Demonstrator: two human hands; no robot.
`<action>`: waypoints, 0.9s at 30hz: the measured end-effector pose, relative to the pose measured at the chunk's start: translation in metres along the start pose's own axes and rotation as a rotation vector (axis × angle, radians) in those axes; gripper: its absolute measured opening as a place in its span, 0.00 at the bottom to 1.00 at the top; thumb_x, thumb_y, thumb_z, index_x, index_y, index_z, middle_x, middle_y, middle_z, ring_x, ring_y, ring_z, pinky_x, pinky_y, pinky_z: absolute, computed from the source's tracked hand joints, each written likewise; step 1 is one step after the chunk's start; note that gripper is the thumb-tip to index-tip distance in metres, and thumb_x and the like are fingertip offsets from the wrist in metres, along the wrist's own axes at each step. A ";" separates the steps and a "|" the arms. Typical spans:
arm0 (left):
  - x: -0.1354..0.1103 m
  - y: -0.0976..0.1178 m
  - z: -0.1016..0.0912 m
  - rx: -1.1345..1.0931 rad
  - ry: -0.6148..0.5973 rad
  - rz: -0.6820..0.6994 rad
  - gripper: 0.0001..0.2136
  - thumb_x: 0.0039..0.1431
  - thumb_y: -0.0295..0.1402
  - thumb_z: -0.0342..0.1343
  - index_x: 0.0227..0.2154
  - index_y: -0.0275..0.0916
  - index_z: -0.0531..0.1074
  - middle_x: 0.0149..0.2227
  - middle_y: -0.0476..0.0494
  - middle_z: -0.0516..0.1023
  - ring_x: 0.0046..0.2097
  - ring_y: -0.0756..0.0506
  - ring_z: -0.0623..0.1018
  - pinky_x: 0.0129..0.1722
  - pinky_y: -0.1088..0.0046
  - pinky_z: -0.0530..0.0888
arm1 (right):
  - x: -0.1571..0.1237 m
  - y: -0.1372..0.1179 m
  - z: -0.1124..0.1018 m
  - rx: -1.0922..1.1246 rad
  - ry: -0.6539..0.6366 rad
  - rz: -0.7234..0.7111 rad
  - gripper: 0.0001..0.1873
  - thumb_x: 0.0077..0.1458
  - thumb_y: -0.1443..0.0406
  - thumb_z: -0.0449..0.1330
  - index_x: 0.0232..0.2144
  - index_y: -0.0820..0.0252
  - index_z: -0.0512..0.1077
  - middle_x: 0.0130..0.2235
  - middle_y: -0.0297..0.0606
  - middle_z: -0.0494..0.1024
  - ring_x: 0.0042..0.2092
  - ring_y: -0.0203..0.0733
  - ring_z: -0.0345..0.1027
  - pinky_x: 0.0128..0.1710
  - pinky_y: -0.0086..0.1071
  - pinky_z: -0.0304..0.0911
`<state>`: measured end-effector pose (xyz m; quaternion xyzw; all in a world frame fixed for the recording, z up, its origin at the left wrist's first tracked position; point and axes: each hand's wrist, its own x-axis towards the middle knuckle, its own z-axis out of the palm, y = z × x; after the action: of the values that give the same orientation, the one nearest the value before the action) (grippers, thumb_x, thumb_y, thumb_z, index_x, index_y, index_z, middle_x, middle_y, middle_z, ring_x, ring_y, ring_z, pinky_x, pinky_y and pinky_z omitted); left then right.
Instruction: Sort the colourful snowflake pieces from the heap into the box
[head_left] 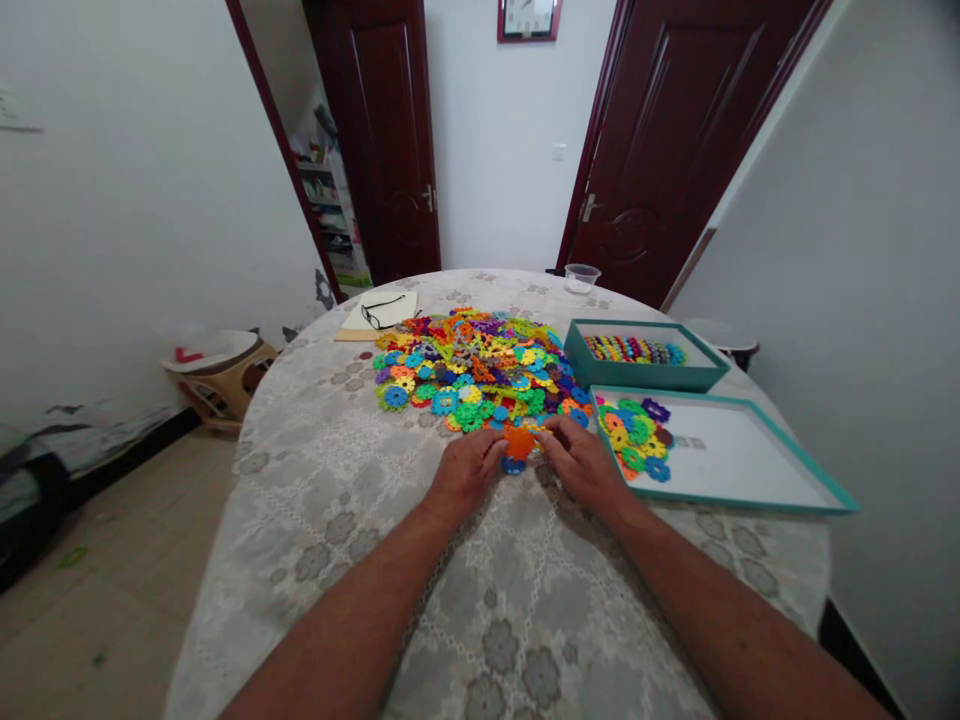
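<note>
An orange plastic interlocking disc [519, 443] is held up between my two hands, near the front edge of a large pile of mixed interlocking discs [472, 370]. My left hand [469, 468] is closed, pinching the disc's left side between thumb and fingers. On the other side my right hand [583, 465] is also closed, its fingertips at the disc's right edge. Just below the orange disc shows a blue disc [514, 466]; whether the two are joined I cannot tell. Bits of yellow and blue show by my right fingertips, too small to make out.
At the right lies a teal-rimmed white tray [750, 450] with a heap of loose discs [637, 435]. Behind it a teal box [645, 372] holds rows of stacked colourful pieces [634, 350]. Glasses [381, 314] rest on papers at the back left; a clear plastic bowl [581, 277] stands at the far edge.
</note>
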<state>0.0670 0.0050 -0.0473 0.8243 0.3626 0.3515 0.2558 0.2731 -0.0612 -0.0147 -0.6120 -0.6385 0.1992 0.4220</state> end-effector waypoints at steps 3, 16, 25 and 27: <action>0.000 0.001 -0.001 -0.006 -0.009 -0.009 0.14 0.72 0.39 0.50 0.47 0.41 0.80 0.45 0.42 0.85 0.47 0.43 0.81 0.50 0.68 0.74 | -0.001 0.001 0.001 0.008 0.001 -0.024 0.11 0.67 0.59 0.55 0.38 0.57 0.75 0.38 0.36 0.79 0.38 0.41 0.70 0.40 0.33 0.61; 0.002 0.009 -0.011 -0.066 -0.096 -0.022 0.11 0.69 0.38 0.52 0.45 0.41 0.77 0.42 0.44 0.83 0.43 0.44 0.80 0.46 0.68 0.73 | 0.001 0.003 0.010 0.431 -0.285 0.156 0.24 0.67 0.44 0.52 0.34 0.56 0.71 0.28 0.32 0.73 0.28 0.38 0.68 0.28 0.31 0.65; 0.000 0.010 -0.012 -0.140 -0.166 -0.019 0.11 0.66 0.37 0.55 0.46 0.42 0.78 0.42 0.44 0.82 0.41 0.44 0.79 0.44 0.68 0.75 | -0.004 -0.010 0.007 0.166 -0.315 -0.040 0.28 0.72 0.45 0.46 0.34 0.55 0.75 0.32 0.36 0.74 0.33 0.40 0.67 0.33 0.32 0.64; 0.000 0.010 -0.011 -0.129 -0.161 -0.019 0.11 0.65 0.37 0.55 0.45 0.41 0.78 0.40 0.44 0.81 0.38 0.45 0.78 0.41 0.68 0.75 | -0.003 -0.011 0.009 0.128 -0.303 -0.036 0.27 0.72 0.47 0.46 0.34 0.55 0.75 0.33 0.36 0.75 0.33 0.40 0.67 0.34 0.33 0.65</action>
<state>0.0628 0.0003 -0.0335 0.8282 0.3255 0.3043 0.3398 0.2591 -0.0641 -0.0122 -0.5351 -0.6918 0.3220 0.3624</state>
